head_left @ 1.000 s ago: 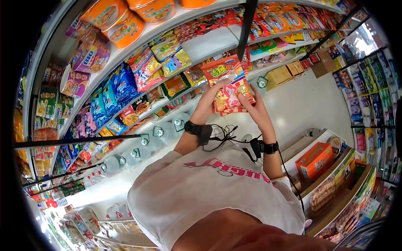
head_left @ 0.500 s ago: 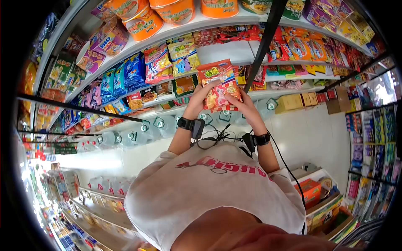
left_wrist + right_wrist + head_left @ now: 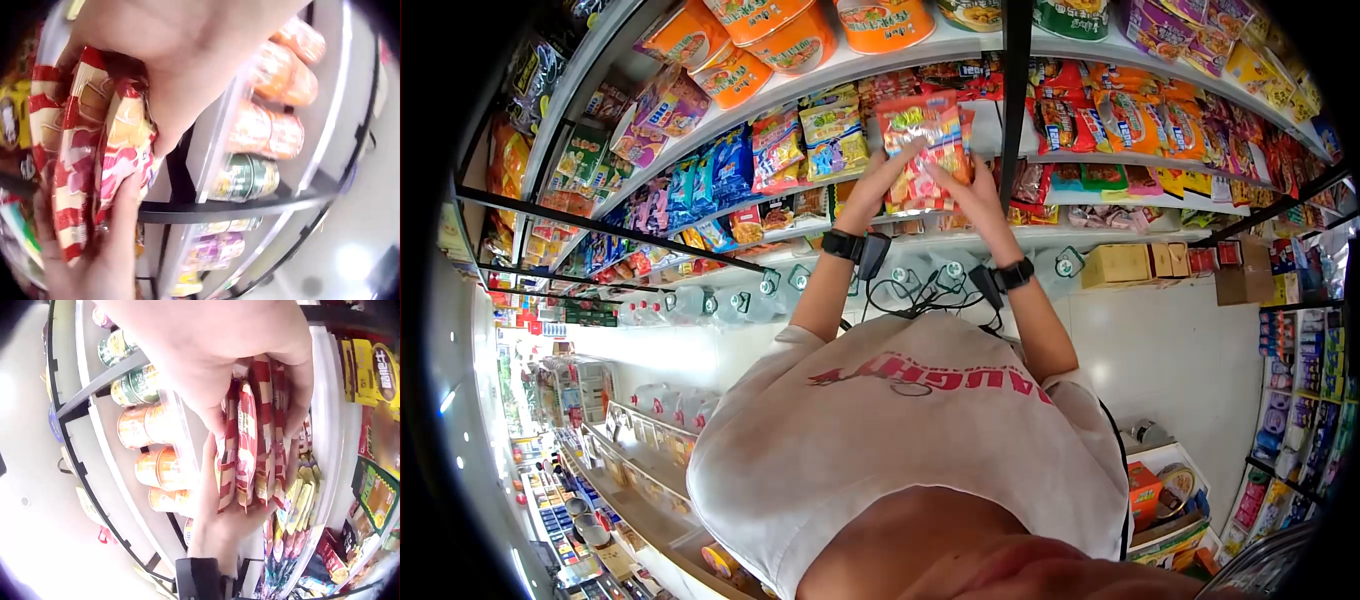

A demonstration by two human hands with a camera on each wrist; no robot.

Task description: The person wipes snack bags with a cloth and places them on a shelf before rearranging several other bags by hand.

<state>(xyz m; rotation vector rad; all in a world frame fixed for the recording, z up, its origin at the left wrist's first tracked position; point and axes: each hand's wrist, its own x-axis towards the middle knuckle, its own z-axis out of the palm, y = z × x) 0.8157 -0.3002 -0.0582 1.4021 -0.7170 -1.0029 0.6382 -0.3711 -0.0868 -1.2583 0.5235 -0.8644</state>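
Several red-and-cream snack packets stand together as a bundle between both hands, in front of a middle shelf. My left hand grips the bundle's left side, thumb lying across the front packet. From the other side my right hand holds it, thumb also on the front. In the left wrist view the checked edges of the packets show between the fingers. The right wrist view has the packets side by side, edge on, pressed between the two hands.
Orange noodle tubs line the shelf above. Pony-printed bags sit left of the bundle, orange and red packets right of it. A black upright post stands just right of the hands. Large water bottles stand below on the floor.
Both hands have carried the bundle of packets forward and up, nearer the shelf, with the arms stretched further. The head view has turned so the shelves lie more level.
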